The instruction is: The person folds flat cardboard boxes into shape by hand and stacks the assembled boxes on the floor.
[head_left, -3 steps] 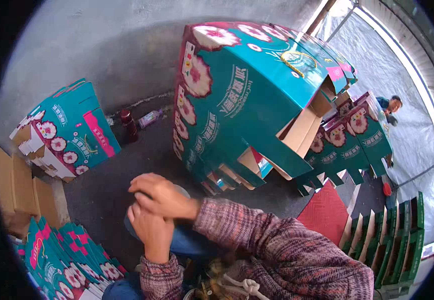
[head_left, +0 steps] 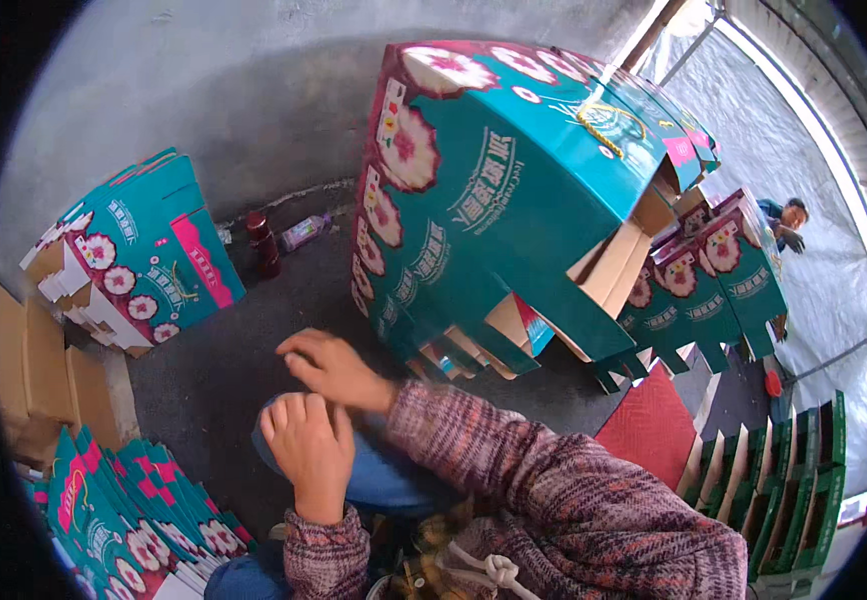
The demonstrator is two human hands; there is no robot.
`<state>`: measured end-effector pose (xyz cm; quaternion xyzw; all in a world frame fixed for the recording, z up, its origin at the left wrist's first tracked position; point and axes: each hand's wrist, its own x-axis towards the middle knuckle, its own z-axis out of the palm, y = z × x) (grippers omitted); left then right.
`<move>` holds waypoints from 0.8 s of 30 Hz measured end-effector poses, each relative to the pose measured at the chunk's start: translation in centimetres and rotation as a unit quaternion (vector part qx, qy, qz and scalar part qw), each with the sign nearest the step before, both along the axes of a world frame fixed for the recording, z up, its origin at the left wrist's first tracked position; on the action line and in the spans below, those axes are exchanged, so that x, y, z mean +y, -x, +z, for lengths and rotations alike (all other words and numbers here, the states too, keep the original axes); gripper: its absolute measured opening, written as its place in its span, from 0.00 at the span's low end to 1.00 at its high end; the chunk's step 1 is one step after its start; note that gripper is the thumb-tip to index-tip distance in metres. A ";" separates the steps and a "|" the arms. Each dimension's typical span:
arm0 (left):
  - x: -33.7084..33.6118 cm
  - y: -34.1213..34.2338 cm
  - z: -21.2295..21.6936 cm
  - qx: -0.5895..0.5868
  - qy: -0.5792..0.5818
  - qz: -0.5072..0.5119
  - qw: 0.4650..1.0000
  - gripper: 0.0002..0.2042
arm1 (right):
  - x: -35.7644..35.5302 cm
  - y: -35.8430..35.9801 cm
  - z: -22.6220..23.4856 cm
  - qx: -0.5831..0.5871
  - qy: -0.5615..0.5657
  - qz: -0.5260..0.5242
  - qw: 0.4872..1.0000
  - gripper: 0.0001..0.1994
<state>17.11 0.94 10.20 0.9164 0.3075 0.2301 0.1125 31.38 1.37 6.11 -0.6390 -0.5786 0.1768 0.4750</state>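
My left hand (head_left: pixel 311 447) rests over the blue-jeaned knee (head_left: pixel 391 482), back up, with its fingers loosely bent and parted and nothing seen in them. Just above and beyond it is my right hand (head_left: pixel 339 372), palm down over the dark floor, its fingers lightly curved and no object visible in its grasp. Only a small gap separates the two hands. Nearest to the right hand on its far side stands a tall stack of teal fruit-print cartons (head_left: pixel 514 200), with cut-out flaps along the lower edge and a yellow rope handle on top.
Folded teal cartons lean by the wall (head_left: pixel 144 250) and lie at lower left (head_left: pixel 124 520). Brown cardboard boxes (head_left: pixel 39 370) stand left. A dark red flask (head_left: pixel 262 245) and plastic bottle (head_left: pixel 304 232) are near the wall. Right are a red mat (head_left: pixel 649 420), green cartons (head_left: pixel 774 490) and another person (head_left: pixel 786 222).
My right hand has come off the back of my left hand and shifted slightly right. The left hand stays by the knee, and the view has tilted a little.
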 end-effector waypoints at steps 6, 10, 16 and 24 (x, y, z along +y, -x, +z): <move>0.6 -0.5 -0.2 -0.053 -0.024 0.011 0.998 0.08 | 1.6 -0.3 -5.8 0.039 0.128 0.036 0.990 0.15; 0.9 -0.8 0.0 -0.073 -0.007 0.008 0.997 0.08 | 1.9 -1.4 -8.2 0.110 0.173 0.012 0.979 0.14; 1.1 -0.1 -0.9 -0.073 -0.001 0.016 0.997 0.10 | -0.5 -4.0 -12.6 0.123 0.260 -0.048 0.956 0.16; 1.6 0.2 -1.5 -0.048 0.027 0.014 0.998 0.10 | -22.3 -9.0 -35.2 0.435 0.462 0.086 0.769 0.20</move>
